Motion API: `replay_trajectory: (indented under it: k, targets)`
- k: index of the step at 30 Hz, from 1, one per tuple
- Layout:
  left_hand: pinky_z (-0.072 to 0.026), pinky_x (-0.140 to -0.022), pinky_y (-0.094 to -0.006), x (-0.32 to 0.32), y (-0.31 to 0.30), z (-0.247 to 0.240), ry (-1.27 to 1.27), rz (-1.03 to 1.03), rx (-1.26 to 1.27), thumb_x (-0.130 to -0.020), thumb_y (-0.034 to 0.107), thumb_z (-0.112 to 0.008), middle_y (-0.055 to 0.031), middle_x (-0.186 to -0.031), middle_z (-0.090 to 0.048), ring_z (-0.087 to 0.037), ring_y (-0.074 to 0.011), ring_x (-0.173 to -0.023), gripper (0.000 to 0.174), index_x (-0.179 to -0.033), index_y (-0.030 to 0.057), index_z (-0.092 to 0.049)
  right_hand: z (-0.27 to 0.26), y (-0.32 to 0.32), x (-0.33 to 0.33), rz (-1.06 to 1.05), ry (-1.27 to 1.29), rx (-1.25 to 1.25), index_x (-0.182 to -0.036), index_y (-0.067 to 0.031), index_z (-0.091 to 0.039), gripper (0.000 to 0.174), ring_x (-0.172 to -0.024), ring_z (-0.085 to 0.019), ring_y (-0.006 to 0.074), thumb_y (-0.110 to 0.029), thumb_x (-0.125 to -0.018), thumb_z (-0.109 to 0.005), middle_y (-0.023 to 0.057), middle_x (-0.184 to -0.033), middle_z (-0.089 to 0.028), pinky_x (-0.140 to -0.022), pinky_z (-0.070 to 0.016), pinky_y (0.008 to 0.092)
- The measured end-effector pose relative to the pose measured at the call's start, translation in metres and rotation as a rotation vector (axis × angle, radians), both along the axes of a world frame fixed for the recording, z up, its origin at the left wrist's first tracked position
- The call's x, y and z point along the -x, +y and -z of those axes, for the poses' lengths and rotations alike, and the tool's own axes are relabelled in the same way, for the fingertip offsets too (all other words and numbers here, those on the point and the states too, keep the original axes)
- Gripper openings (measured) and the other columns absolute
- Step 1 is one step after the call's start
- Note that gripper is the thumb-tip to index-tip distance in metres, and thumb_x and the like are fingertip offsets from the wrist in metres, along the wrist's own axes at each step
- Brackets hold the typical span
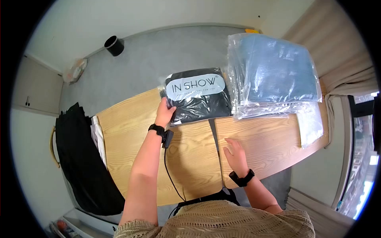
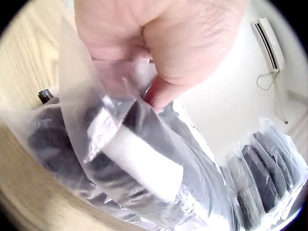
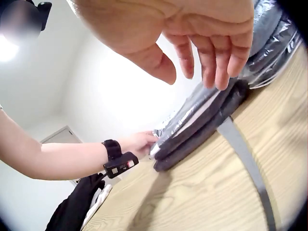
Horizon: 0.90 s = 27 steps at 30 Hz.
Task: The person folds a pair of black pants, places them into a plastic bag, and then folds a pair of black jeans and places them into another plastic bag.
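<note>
A clear plastic bag with a folded black garment [image 1: 202, 106] in it lies on the table, under a pale oval "IN SHOW" print. My left hand [image 1: 163, 113] pinches the bag's left edge. In the left wrist view, the thumb and fingers of that hand [image 2: 163, 38] hold the clear film [image 2: 77, 91], and a white strip [image 2: 144, 166] shows through the plastic. Over the table's near right part hovers my right hand [image 1: 237, 158], fingers loosely extended, holding nothing. The right wrist view shows this hand [image 3: 192, 33] in front of the bagged garment [image 3: 202, 122].
To the right stands a stack of bagged clothes with a blue one [image 1: 278, 71] on top. A flat clear bag [image 1: 310, 125] hangs over toward the right edge. Black cloth [image 1: 81, 158] and white cloth [image 1: 98, 137] drape the wooden table's [image 1: 131, 119] left end. A black bin [image 1: 114, 46] stands beyond.
</note>
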<state>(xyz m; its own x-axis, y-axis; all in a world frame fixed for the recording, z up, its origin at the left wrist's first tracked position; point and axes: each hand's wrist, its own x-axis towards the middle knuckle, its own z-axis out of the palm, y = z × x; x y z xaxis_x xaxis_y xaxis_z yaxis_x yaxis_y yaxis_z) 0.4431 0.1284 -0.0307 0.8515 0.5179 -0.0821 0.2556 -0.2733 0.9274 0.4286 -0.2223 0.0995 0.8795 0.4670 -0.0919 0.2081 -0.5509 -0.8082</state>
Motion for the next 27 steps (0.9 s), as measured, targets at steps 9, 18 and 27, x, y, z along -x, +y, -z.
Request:
replay_trajectory:
  k: [9,18,27]
  targets:
    - [-0.0416,-0.093,-0.039,0.119,-0.012,-0.056,0.087,-0.331,-0.358,-0.084,0.011,-0.061,-0.0228,-0.122,-0.046,-0.05,-0.0331,-0.105,0.053,-0.129,-0.0045,-0.04,-0.015,0.034,0.017,-0.11,0.02,-0.124,-0.108,-0.0007,-0.059,0.024,-0.1,-0.06,0.0311,-0.007,-0.085,-0.059,0.0168,-0.106,-0.063,-0.088,-0.0454,0.0357]
    - [-0.0439,-0.091,-0.0459,0.39,0.019,-0.072,0.787,-0.84,-0.645,-0.079,0.016,-0.066,-0.0222,-0.119,-0.05,-0.049,-0.0394,-0.109,0.051,-0.124,0.0008,-0.046,-0.027,0.062,0.082,-0.289,0.001,-0.121,-0.1,-0.0002,-0.062,0.016,-0.097,-0.06,0.0302,-0.005,-0.085,-0.057,0.0156,-0.101,-0.064,-0.086,-0.0455,0.035]
    - [-0.0513,-0.073,-0.0441,0.515,0.014,-0.018,0.956,-0.793,-0.767,-0.083,0.02,-0.063,-0.017,-0.097,-0.052,-0.057,-0.0369,-0.089,0.023,-0.094,0.0026,-0.054,-0.051,0.095,0.199,-0.4,-0.037,-0.051,-0.1,-0.0027,-0.062,0.017,-0.098,-0.059,0.0307,-0.007,-0.084,-0.059,0.0156,-0.099,-0.064,-0.086,-0.045,0.0345]
